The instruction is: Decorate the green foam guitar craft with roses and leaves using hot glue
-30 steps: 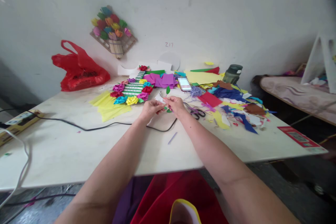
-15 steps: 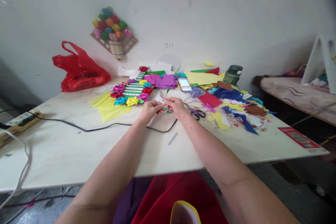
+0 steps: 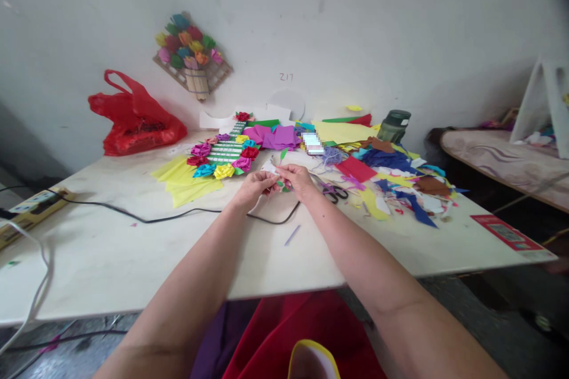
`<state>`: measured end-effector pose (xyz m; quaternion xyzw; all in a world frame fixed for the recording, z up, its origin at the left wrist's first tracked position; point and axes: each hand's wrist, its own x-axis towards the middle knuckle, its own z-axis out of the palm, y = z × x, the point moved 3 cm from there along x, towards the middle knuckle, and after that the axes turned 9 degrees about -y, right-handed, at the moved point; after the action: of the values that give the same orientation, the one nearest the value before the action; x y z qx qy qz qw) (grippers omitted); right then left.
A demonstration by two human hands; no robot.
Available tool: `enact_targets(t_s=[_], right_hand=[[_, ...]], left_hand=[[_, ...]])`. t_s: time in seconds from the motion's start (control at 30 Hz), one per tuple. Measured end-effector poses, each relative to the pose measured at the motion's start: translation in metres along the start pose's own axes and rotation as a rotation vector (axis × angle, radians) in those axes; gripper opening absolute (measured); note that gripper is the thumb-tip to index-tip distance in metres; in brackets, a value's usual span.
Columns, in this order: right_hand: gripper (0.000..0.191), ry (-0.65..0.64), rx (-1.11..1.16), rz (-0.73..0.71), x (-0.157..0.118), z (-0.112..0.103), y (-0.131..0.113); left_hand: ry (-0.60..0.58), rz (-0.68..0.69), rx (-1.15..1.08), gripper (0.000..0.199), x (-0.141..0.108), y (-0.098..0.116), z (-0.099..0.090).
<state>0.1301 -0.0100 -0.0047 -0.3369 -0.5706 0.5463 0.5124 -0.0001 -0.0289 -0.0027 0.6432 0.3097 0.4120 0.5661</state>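
A pale table [image 3: 111, 249] runs to the white wall, where a red plastic bag [image 3: 133, 115] slumps at the far left. Coloured paper scraps [image 3: 395, 180] litter the right side; a paper-flower wreath [image 3: 224, 154] lies on yellow sheets at centre, with a black cable [image 3: 155, 216] snaking in front. Black scissors [image 3: 335, 191] rest just right of the hands. The left hand [image 3: 254, 185] and right hand [image 3: 299, 180] meet above the table — fingertips of both pinched together on a small green paper leaf stem [image 3: 283, 157], held up between them
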Motion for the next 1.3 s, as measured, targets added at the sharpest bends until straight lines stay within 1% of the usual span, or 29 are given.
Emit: enact_targets(t_s=[0.2, 0.43, 0.57, 0.73, 0.83, 0.97, 1.07, 1.17, 1.23, 1.3], right_hand=[[0.028, 0.017, -0.013, -0.001, 0.0004, 0.0000, 0.0005], [0.030, -0.013, -0.004, 0.001, -0.0004, 0.0009, -0.0006], [0.030, -0.014, 0.012, 0.009, -0.0011, 0.0008, -0.0013], [0.028, 0.005, -0.005, 0.003, -0.0007, -0.0001, -0.0010], [0.027, 0.014, -0.038, 0.001, -0.0001, -0.0005, -0.0002], [0.027, 0.024, -0.066, -0.012, 0.0003, -0.0005, 0.0001], [0.026, 0.055, -0.060, -0.012, -0.0003, -0.0005, -0.0006], [0.024, 0.082, -0.060, -0.011, -0.0014, 0.0001, -0.0025], [0.024, 0.082, -0.058, -0.008, -0.0021, 0.0006, -0.0033], [0.024, 0.078, -0.045, -0.004, -0.0022, 0.0008, -0.0029]], left_hand=[[0.070, 0.011, 0.013, 0.032, 0.0019, -0.0039, -0.0038], [0.107, 0.015, 0.034, 0.035, -0.0013, 0.0030, -0.0014], [0.108, 0.007, 0.034, 0.036, -0.0019, 0.0031, -0.0010], [0.077, 0.024, 0.025, 0.033, -0.0003, 0.0005, -0.0017], [0.093, 0.012, 0.026, 0.032, -0.0001, 0.0012, -0.0022], [0.157, -0.012, 0.025, 0.039, -0.0016, 0.0043, -0.0031], [0.168, 0.006, 0.035, 0.046, -0.0016, 0.0055, -0.0023], [0.191, 0.064, 0.107, 0.050, 0.0010, 0.0041, -0.0020], [0.231, 0.101, 0.209, 0.046, 0.0034, 0.0020, -0.0027], [0.280, 0.129, 0.355, 0.037, 0.0051, 0.0009, -0.0036]])
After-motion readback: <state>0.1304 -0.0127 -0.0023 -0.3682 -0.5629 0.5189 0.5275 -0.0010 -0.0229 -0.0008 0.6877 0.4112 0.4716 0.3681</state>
